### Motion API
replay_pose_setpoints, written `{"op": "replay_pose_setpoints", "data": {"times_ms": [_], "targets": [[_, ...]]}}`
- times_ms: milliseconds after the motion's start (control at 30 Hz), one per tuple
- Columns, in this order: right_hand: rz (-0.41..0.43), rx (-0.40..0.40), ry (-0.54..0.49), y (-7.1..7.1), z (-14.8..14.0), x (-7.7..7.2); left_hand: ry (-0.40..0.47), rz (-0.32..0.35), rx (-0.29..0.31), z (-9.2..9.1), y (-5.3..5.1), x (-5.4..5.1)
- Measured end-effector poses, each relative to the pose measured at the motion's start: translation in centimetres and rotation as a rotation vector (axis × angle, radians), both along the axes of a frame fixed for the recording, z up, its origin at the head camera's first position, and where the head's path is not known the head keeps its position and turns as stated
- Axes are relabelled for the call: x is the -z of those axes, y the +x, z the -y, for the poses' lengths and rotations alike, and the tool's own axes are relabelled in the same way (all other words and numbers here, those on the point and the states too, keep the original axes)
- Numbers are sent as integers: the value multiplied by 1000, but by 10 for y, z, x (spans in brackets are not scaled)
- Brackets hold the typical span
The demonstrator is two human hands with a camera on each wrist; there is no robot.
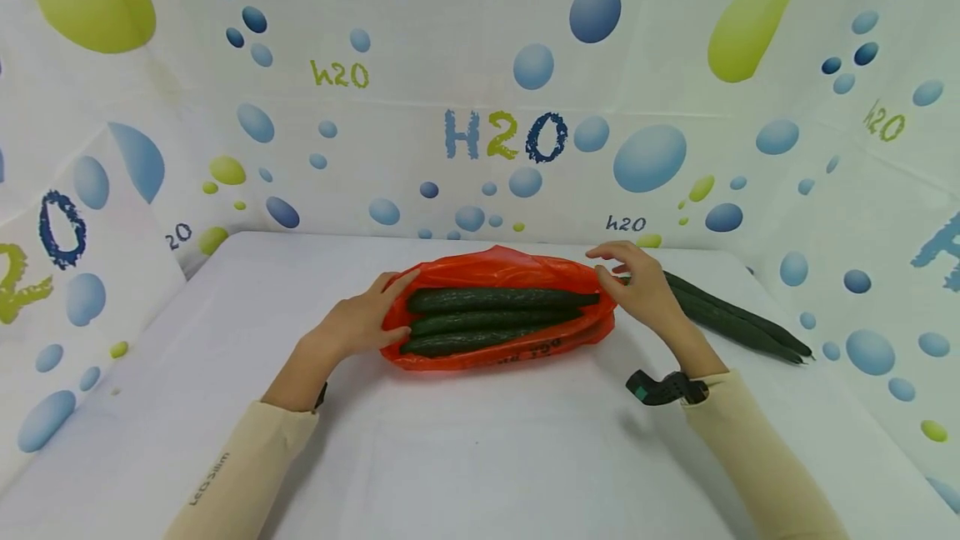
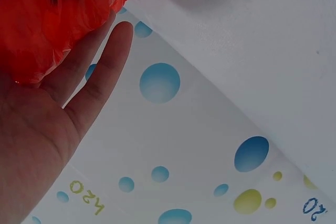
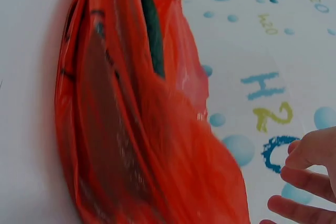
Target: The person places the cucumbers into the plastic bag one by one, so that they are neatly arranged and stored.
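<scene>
A red plastic bag (image 1: 495,268) lies on its side lengthwise, mouth spread open, with three dark green cucumbers (image 1: 498,300) side by side inside. My left hand (image 1: 358,320) is at the bag's left end, fingers extended and thumb over the edge of the mouth. The left wrist view shows the bag (image 2: 47,19) against the hand (image 2: 44,135), its fingers straight. My right hand (image 1: 647,288) hovers by the bag's right end with loosely bent fingers. In the right wrist view those fingers (image 3: 302,182) hold nothing and appear apart from the bag (image 3: 205,166).
More cucumbers (image 1: 735,322) lie together on the white table (image 1: 480,457), right of the bag and partly behind my right hand. A white sheet (image 1: 420,123) printed with blue and green drops hangs behind and beside the table.
</scene>
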State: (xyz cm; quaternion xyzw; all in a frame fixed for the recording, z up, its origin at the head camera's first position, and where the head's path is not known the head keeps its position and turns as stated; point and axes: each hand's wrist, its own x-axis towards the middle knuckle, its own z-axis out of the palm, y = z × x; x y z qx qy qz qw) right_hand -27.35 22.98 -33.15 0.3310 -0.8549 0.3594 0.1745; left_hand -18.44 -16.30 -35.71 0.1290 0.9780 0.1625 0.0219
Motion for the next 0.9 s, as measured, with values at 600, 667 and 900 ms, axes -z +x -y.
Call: {"op": "replay_pose_setpoints", "data": {"times_ms": [600,667,900], "targets": [[161,200,103,-19,-58,32,2,-4,4,0,-2,4],[177,212,112,-21,-64,37,1,0,3,0,-2,4],[234,262,140,-30,-87,48,6,5,-5,0,-2,4]]}}
